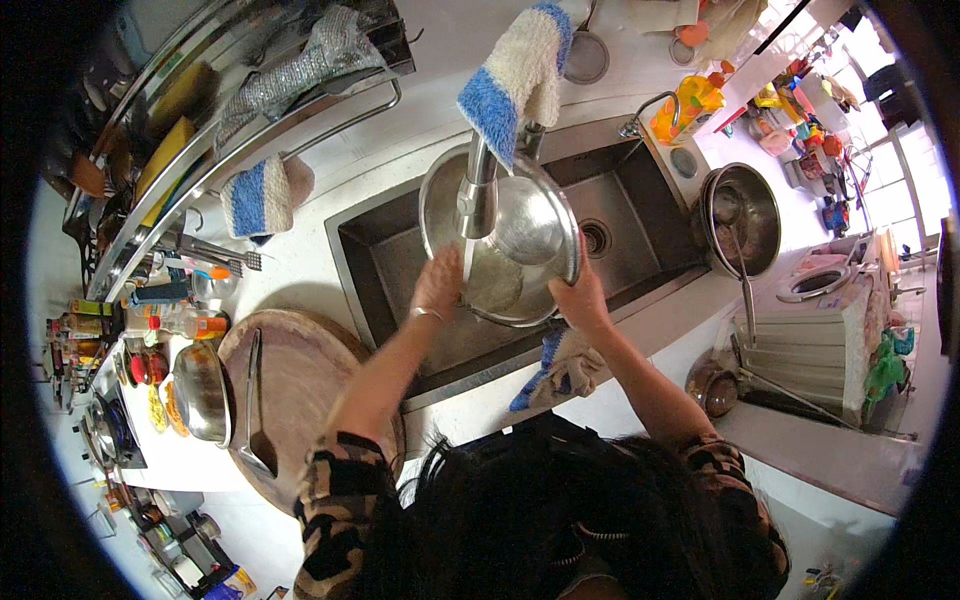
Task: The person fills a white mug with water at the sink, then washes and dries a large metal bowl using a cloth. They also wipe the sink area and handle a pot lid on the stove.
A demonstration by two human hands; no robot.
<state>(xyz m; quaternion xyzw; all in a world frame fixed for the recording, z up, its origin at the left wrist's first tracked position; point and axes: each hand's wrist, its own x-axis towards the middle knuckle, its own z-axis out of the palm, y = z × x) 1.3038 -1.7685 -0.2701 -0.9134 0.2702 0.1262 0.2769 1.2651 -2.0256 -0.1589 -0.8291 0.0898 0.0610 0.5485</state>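
Observation:
A large stainless steel basin (556,202) is held under the faucet (478,196), over the dark sink (622,217). My right hand (581,296) grips its right rim. My left hand (439,281) is blurred at the basin's left side, beside the water stream (468,259); whether its fingers hold the rim I cannot tell. Water lies in the bottom of the basin. Inside it, a shiny rounded metal shape (529,221) shows, perhaps a smaller bowl. A blue-and-white towel (517,75) hangs over the faucet's top.
Left of the sink, a round wooden board (307,390) carries a metal spatula (255,405), with a steel bowl (201,394) next to it. A cloth (559,371) drapes over the front edge. Stacked pans (742,217) stand right; a yellow bottle (682,109) stands behind.

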